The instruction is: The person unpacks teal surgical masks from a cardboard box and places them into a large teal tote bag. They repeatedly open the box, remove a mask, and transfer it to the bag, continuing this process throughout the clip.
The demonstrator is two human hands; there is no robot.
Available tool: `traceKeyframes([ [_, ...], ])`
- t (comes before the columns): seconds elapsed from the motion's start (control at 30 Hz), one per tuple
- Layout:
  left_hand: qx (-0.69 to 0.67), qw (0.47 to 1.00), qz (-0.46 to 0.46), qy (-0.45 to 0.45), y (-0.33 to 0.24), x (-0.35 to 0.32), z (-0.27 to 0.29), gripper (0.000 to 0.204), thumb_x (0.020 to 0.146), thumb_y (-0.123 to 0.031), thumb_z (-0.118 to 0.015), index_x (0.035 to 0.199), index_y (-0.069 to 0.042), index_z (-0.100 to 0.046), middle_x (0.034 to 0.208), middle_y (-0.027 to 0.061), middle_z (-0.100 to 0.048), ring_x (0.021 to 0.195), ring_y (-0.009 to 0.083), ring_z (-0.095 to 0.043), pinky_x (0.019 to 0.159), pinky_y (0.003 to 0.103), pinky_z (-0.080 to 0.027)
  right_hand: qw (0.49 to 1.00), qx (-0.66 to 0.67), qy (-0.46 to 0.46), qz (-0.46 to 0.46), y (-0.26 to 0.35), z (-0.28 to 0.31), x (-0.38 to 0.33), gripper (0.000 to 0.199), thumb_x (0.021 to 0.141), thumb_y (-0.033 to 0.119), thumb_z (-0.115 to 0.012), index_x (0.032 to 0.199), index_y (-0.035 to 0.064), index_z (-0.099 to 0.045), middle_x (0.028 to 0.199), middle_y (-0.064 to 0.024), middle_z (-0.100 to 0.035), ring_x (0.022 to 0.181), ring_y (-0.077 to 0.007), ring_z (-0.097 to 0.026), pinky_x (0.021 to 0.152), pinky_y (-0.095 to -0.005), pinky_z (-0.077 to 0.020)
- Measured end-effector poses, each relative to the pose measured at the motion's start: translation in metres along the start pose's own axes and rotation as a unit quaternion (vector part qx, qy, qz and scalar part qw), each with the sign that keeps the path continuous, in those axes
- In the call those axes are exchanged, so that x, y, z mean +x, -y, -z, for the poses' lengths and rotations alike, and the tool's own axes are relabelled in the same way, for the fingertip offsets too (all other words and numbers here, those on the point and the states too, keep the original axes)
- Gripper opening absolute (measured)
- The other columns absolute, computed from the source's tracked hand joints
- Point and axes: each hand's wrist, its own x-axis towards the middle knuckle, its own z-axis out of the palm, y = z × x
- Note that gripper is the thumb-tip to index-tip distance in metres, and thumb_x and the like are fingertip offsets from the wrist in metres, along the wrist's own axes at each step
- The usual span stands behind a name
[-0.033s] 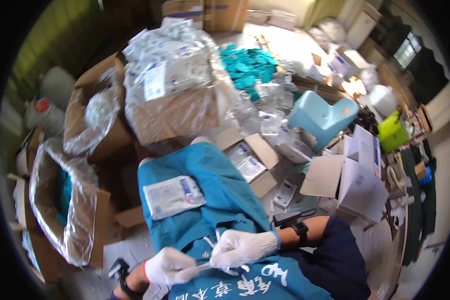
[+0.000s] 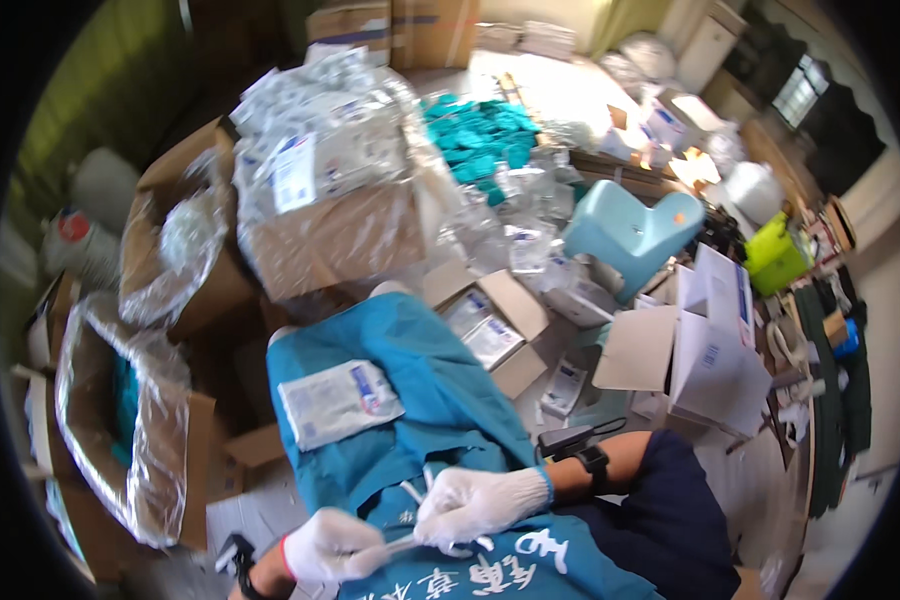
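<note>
Seemingly nothing has shifted between the two pictures: both gloved hands sit low over the teal cloth (image 2: pixel 440 385) as they did. The left hand (image 2: pixel 335 545) and right hand (image 2: pixel 480 500) are each closed narrowly on an end of a thin clear tube (image 2: pixel 402 545), held between them just above the cloth.

A flat white packet (image 2: pixel 338 402) with a blue label lies on the cloth. Beyond it, a small open carton (image 2: pixel 490 325) holds similar packets, and a big carton (image 2: pixel 330 230) under clear film is heaped with white-and-blue ones. Plain white boxes (image 2: pixel 710 350) stand to the right, near a pale blue stool (image 2: pixel 625 235).
</note>
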Motion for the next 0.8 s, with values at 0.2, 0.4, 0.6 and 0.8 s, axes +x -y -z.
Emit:
traceKeyframes([
  [0.2, -0.057, 0.946, 0.258, -0.187, -0.019, -0.074, 0.006, 0.014, 0.085, -0.010, -0.061, 0.076, 0.000, -0.066, 0.066, 0.0017, -0.061, 0.059, 0.0095, -0.054, 0.052, 0.025, -0.041, 0.997, 0.080, 0.006, 0.021, -0.011, 0.016, -0.007, 0.030, 0.096, 0.022, -0.064, 0.090, -0.0072, -0.070, 0.070, -0.0076, -0.067, 0.059, -0.0107, -0.061, 0.051, -0.0222, -0.0454],
  [0.4, -0.467, 0.806, -0.014, -0.363, -0.006, -0.068, 0.008, 0.029, 0.100, -0.018, -0.051, 0.075, -0.011, -0.038, 0.064, -0.0015, -0.033, 0.050, 0.0103, -0.033, 0.044, 0.024, -0.030, 0.952, 0.251, -0.169, 0.048, -0.016, 0.032, 0.004, 0.040, 0.101, 0.033, -0.059, 0.105, -0.0062, -0.065, 0.069, -0.0076, -0.064, 0.053, -0.0117, -0.057, 0.045, -0.0235, -0.0430],
  [0.6, -0.290, 0.887, 0.161, -0.322, 0.065, 0.018, -0.005, 0.061, 0.087, -0.056, -0.067, 0.108, 0.000, -0.055, 0.086, 0.0120, -0.063, 0.054, 0.0091, -0.047, 0.046, 0.022, -0.034, 0.960, -0.135, -0.238, 0.064, 0.013, 0.046, 0.020, 0.041, 0.102, 0.038, -0.055, 0.089, 0.0003, -0.066, 0.069, -0.0059, -0.065, 0.057, -0.0101, -0.060, 0.053, -0.0257, -0.0461],
  [0.8, -0.032, 0.963, 0.147, -0.222, 0.062, 0.070, -0.017, 0.036, 0.100, -0.034, -0.060, 0.108, 0.001, -0.064, 0.076, -0.0002, -0.059, 0.060, 0.0056, -0.051, 0.055, 0.021, -0.042, 0.920, -0.295, -0.258, -0.022, 0.015, 0.049, 0.020, 0.045, 0.102, 0.039, -0.051, 0.083, 0.0023, -0.069, 0.068, -0.0081, -0.066, 0.058, -0.0134, -0.061, 0.057, -0.0312, -0.0481],
])
